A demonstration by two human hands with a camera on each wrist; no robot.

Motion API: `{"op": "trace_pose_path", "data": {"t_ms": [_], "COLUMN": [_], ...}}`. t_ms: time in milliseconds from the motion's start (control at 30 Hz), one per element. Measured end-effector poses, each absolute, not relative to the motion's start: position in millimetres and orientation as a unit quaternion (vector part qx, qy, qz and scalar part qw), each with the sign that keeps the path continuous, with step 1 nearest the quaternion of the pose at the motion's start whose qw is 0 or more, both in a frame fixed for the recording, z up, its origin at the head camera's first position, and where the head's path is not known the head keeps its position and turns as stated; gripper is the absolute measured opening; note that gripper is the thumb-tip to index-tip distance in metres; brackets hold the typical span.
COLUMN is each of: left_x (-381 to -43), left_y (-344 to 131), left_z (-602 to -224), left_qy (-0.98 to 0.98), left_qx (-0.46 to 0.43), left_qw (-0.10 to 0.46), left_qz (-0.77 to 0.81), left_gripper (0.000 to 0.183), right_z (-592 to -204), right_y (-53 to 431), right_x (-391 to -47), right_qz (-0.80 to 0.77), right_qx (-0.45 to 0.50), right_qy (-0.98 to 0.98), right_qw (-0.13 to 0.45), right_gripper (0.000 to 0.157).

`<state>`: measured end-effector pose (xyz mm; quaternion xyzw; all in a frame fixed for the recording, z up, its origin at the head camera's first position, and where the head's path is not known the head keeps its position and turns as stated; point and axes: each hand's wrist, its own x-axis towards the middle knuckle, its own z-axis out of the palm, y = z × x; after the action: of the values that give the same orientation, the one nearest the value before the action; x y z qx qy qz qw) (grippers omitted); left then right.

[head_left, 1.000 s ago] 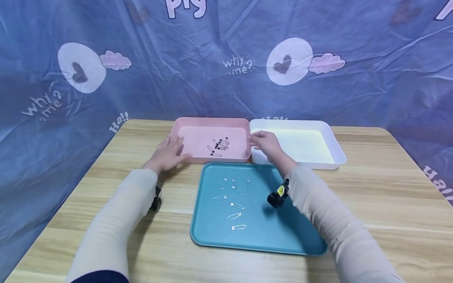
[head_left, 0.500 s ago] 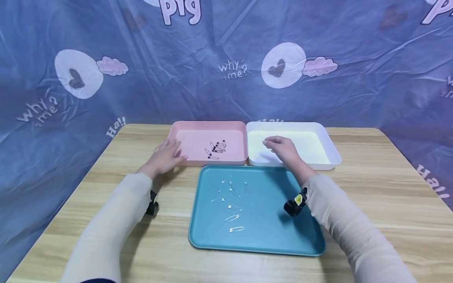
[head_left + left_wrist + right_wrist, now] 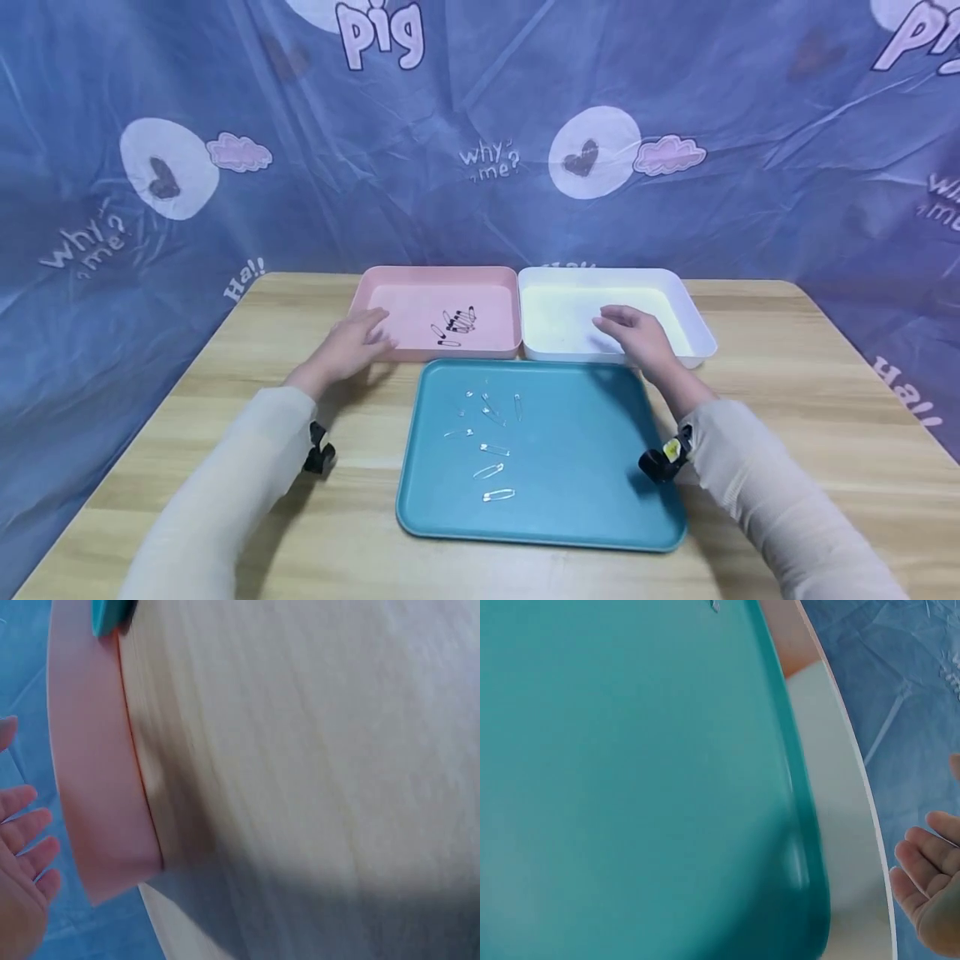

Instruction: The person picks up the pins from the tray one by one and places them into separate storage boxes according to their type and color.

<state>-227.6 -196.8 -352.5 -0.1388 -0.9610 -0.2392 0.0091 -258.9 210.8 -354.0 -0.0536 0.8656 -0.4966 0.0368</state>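
Observation:
My left hand [image 3: 347, 348] hovers by the left front corner of the pink tray [image 3: 405, 312], its fingers loosely spread and holding nothing. In the left wrist view its relaxed fingers [image 3: 28, 825] show beside the pink wall. Over the front of the white tray [image 3: 555, 321] is my right hand [image 3: 636, 335], fingers gently bent with nothing in them; the right wrist view shows its palm side [image 3: 934, 881] past the white rim. Black safety pins [image 3: 460, 322] lie clustered in the pink tray. Several silver safety pins [image 3: 494, 450] are scattered over the left half of the teal tray [image 3: 585, 475].
Pink and white trays stand side by side along the back of the wooden table [image 3: 225, 400], with the teal tray just in front of them. A blue printed cloth [image 3: 420, 183] hangs behind the table. Each wrist wears a small black camera [image 3: 318, 454].
My right hand has moved right, from the wall between the pink and white trays to over the white tray. The left hand has eased back slightly from the pink rim. The head view has tilted up.

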Motion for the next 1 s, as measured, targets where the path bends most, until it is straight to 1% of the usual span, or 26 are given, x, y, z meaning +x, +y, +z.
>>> {"op": "trace_pose_path", "data": {"t_ms": [133, 333, 467, 633, 833, 1000], "left_x": [-221, -218, -215, -212, -208, -206], "left_y": [-190, -176, -168, -158, -149, -143], "left_z": [-354, -352, -348, -347, -345, -343], "left_qy": [-0.948, -0.939, -0.934, -0.921, -0.908, -0.896], "left_qx": [-0.152, -0.179, -0.186, -0.195, -0.203, -0.215], "left_qw": [0.018, 0.057, 0.059, 0.032, -0.009, -0.052], "left_qz": [-0.278, -0.289, -0.3, -0.335, -0.366, -0.385], "left_gripper": [0.051, 0.04, 0.035, 0.035, 0.037, 0.041], "right_z": [-361, -365, -363, -362, -364, -370], "right_y": [226, 249, 262, 276, 289, 299], "right_x": [-253, -252, -251, -250, -248, -251], "right_qz": [-0.481, -0.453, -0.44, -0.419, -0.352, -0.316], "right_qx": [-0.052, -0.063, -0.076, -0.073, -0.064, -0.085], "right_qy": [0.875, 0.889, 0.895, 0.905, 0.934, 0.945], "right_qw": [0.031, 0.002, -0.013, -0.017, -0.021, -0.03], "right_gripper": [0.059, 0.062, 0.064, 0.068, 0.069, 0.069]}}
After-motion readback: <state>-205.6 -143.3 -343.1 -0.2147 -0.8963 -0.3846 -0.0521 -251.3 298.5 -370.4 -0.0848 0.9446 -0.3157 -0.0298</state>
